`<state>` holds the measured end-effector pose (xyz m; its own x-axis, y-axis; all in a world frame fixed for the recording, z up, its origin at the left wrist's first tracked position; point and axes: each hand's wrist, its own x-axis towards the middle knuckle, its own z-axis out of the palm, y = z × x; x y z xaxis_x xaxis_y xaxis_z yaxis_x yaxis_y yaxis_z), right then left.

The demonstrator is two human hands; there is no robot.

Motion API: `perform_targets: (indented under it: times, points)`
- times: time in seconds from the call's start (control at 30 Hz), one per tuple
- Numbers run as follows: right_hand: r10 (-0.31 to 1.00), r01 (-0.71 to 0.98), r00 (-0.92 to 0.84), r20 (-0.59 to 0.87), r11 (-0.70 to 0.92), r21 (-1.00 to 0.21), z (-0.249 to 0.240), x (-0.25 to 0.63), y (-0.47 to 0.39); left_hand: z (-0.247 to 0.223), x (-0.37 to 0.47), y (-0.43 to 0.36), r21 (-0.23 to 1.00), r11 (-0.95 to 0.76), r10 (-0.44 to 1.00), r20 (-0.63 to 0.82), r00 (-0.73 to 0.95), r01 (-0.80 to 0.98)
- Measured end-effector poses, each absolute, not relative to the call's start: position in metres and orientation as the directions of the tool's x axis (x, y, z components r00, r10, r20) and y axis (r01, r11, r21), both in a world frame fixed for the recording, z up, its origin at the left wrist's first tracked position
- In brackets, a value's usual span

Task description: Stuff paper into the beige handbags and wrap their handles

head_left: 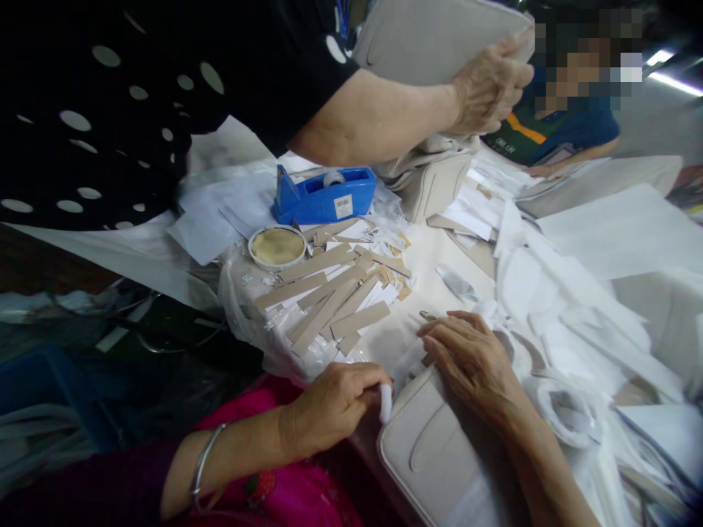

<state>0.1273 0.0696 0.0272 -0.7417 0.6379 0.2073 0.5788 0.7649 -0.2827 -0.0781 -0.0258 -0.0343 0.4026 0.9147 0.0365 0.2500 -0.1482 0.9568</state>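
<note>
A pale beige bag [425,450] with a stitched, rounded corner lies at the near edge of a cluttered worktable [433,252]. It could slip off that edge, in all likelihood, should the steadying right hand [477,359] lift, and a short white strip [386,402] beside its corner might drop if the pinch loosened. The left hand [335,399] is closed, thumb and fingers holding that strip; the right lies palm down over the bag, fingers loosely bent, their hold beneath impossible to tell. Beyond sit loose card strips [340,289], a tub of yellowish paste [277,246] and a blue tape dispenser [324,196], while a co-worker's hand [488,88] grips another bag [433,44].
</note>
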Motion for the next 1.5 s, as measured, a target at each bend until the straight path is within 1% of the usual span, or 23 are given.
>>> perform_targets:
  times: [0.1, 0.23, 0.4, 0.47, 0.57, 0.63, 0.7, 0.77, 0.83, 0.9, 1.0, 1.1, 1.17, 1.27, 1.37, 1.43, 1.5]
  points:
    - [0.642, 0.567, -0.723, 0.254, 0.762, -0.313, 0.029, 0.127, 0.067, -0.029, -0.071, -0.022, 0.954, -0.085, 0.942, -0.018, 0.335, 0.289]
    - [0.599, 0.52, -0.753, 0.274, 0.795, -0.312, 0.027, 0.129, 0.066, -0.026, -0.064, -0.015, 0.95, -0.047, 0.963, -0.039, 0.268, 0.309]
    - [0.597, 0.482, -0.718, 0.358, 0.797, -0.364, 0.03, 0.132, 0.065, -0.022, -0.054, -0.007, 0.923, -0.015, 0.976, -0.07, 0.208, 0.383]
    - [0.585, 0.468, -0.743, 0.325, 0.801, -0.373, 0.032, 0.133, 0.065, -0.02, -0.051, -0.004, 0.914, 0.001, 0.975, -0.09, 0.201, 0.405]
    - [0.55, 0.444, -0.795, 0.256, 0.814, -0.374, 0.034, 0.133, 0.065, -0.02, -0.049, -0.002, 0.92, 0.01, 0.976, -0.094, 0.197, 0.392]
    - [0.548, 0.444, -0.8, 0.243, 0.814, -0.376, 0.034, 0.132, 0.065, -0.022, -0.051, -0.001, 0.942, 0.04, 0.97, -0.116, 0.211, 0.333]
    - [0.558, 0.452, -0.791, 0.25, 0.809, -0.376, 0.033, 0.131, 0.065, -0.025, -0.052, -0.001, 0.973, 0.113, 0.951, -0.165, 0.261, 0.203]
    - [0.556, 0.446, -0.788, 0.265, 0.811, -0.378, 0.032, 0.131, 0.066, -0.027, -0.054, -0.001, 0.978, 0.203, 0.923, -0.206, 0.325, 0.045]
    - [0.543, 0.421, -0.791, 0.28, 0.817, -0.394, 0.031, 0.132, 0.066, -0.028, -0.053, -0.002, 0.97, 0.241, 0.912, -0.217, 0.349, -0.027]
    - [0.537, 0.397, -0.792, 0.29, 0.815, -0.423, 0.03, 0.133, 0.067, -0.026, -0.051, -0.001, 0.977, 0.212, 0.922, -0.207, 0.327, 0.02]
    - [0.541, 0.377, -0.788, 0.292, 0.801, -0.466, 0.032, 0.134, 0.067, -0.022, -0.045, 0.0, 0.977, 0.112, 0.944, -0.161, 0.287, 0.18]
    - [0.536, 0.36, -0.794, 0.288, 0.795, -0.489, 0.034, 0.134, 0.067, -0.022, -0.037, 0.002, 0.959, 0.028, 0.955, -0.11, 0.277, 0.282]
    - [0.527, 0.351, -0.803, 0.279, 0.797, -0.492, 0.035, 0.133, 0.067, -0.022, -0.035, 0.003, 0.956, -0.024, 0.948, -0.071, 0.311, 0.292]
    - [0.508, 0.353, -0.824, 0.249, 0.806, -0.475, 0.032, 0.13, 0.067, -0.02, -0.04, 0.002, 0.965, -0.083, 0.922, -0.021, 0.388, 0.25]
    - [0.497, 0.361, -0.839, 0.221, 0.813, -0.456, 0.027, 0.128, 0.068, -0.01, -0.056, 0.001, 0.965, -0.104, 0.89, -0.018, 0.456, 0.241]
    - [0.496, 0.365, -0.842, 0.214, 0.815, -0.45, 0.024, 0.127, 0.069, -0.003, -0.065, 0.003, 0.955, -0.121, 0.895, -0.014, 0.446, 0.272]
    - [0.493, 0.363, -0.845, 0.208, 0.813, -0.455, 0.023, 0.126, 0.069, 0.002, -0.066, 0.009, 0.945, -0.14, 0.929, 0.022, 0.37, 0.296]
